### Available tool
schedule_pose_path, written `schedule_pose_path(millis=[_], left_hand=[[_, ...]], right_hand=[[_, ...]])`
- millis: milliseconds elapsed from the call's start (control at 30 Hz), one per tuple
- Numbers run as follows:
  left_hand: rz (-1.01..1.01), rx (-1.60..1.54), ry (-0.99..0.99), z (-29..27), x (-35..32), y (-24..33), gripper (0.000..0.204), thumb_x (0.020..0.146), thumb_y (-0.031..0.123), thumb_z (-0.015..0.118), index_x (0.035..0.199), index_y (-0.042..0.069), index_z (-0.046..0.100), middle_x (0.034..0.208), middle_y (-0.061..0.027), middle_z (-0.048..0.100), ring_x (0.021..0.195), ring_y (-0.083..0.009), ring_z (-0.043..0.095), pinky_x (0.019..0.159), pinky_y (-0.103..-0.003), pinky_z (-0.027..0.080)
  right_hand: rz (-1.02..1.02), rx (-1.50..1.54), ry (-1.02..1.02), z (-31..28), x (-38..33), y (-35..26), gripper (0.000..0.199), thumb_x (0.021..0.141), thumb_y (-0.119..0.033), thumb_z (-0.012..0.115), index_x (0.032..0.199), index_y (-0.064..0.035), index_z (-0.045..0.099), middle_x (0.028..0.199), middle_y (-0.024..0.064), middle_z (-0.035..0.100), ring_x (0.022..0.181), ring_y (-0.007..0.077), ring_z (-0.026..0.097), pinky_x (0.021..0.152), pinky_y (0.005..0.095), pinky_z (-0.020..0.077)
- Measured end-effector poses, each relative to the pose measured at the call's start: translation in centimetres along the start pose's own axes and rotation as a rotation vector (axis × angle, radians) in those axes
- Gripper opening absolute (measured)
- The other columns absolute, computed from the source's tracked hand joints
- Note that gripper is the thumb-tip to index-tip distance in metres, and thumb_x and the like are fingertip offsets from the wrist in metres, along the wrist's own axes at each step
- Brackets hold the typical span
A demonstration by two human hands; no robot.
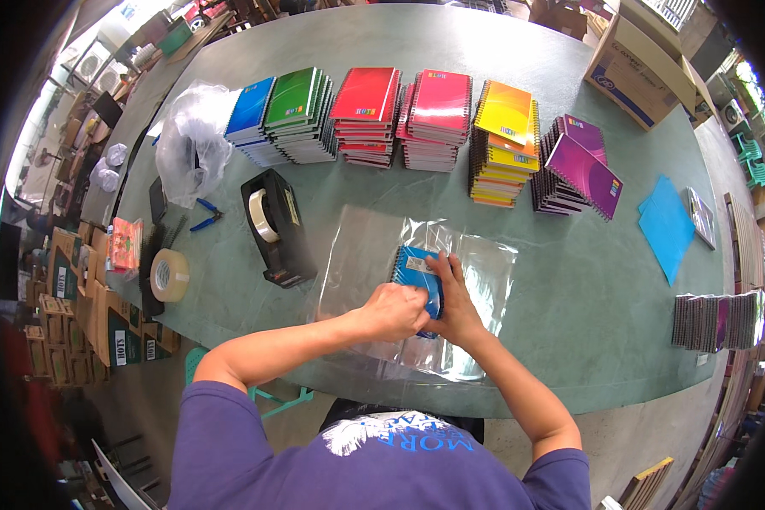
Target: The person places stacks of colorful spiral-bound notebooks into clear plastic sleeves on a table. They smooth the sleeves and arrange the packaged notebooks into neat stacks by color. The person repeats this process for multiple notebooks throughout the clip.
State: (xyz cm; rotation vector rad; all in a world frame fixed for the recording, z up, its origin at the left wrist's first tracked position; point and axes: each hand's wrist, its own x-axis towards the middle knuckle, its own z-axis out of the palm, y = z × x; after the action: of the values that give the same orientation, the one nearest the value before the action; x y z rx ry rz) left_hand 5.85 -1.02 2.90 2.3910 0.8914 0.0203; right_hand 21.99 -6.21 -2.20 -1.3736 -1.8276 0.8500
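A small blue spiral notebook (414, 265) with a white label lies on clear plastic sheets (357, 255), right in front of me. My left hand (397, 311) is closed in a fist over the notebook's lower part; what its fingers hold, if anything, is hidden. Along the notebook's right edge, my right hand (456, 304) grips it, with the fingers reaching over the top corner and the thumb near the bottom. The clear plastic spreads out on both sides of the notebook and shines at the right.
Stacked notebooks stand across the far side: blue (253, 106), green (296, 102), red (365, 98), pink (440, 102), yellow (506, 110) and purple (585, 170). A black tape dispenser (285, 221), blue-handled pliers (206, 216) and a tape roll (170, 275) lie left. Blue sheets (667, 225) and a carton (633, 72) are right.
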Motion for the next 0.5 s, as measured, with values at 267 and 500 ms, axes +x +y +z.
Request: schedule_pose_path(millis=[267, 500], left_hand=[[-0.072, 0.067, -0.210, -1.6, 0.2, 0.8, 0.025, 0.077, 0.023, 0.052, 0.081, -0.002, 0.055, 0.084, -0.0229, 0.061, 0.078, -0.0364, 0.062, 0.071, -0.047, 0.050], [0.029, 0.087, 0.024, -1.9, -8.5, 0.4, 0.019, 0.073, 0.011, 0.060, 0.087, 0.002, 0.051, 0.082, -0.0152, 0.055, 0.075, -0.0331, 0.059, 0.067, -0.044, 0.049]], right_hand=[[-0.125, -0.568, 0.028, -1.6, 0.8, -2.8, 0.060, 0.054, -0.037, 0.081, 0.110, -0.0266, 0.063, 0.144, 0.0026, 0.028, 0.135, 0.0355, 0.017, 0.106, 0.0609, 0.0069], [-0.144, -0.645, 0.035, -2.1, 0.6, -4.1, 0.052, 0.060, -0.055, 0.070, 0.098, -0.0202, 0.067, 0.137, 0.0036, 0.037, 0.132, 0.0333, 0.022, 0.107, 0.0555, 0.0093]])
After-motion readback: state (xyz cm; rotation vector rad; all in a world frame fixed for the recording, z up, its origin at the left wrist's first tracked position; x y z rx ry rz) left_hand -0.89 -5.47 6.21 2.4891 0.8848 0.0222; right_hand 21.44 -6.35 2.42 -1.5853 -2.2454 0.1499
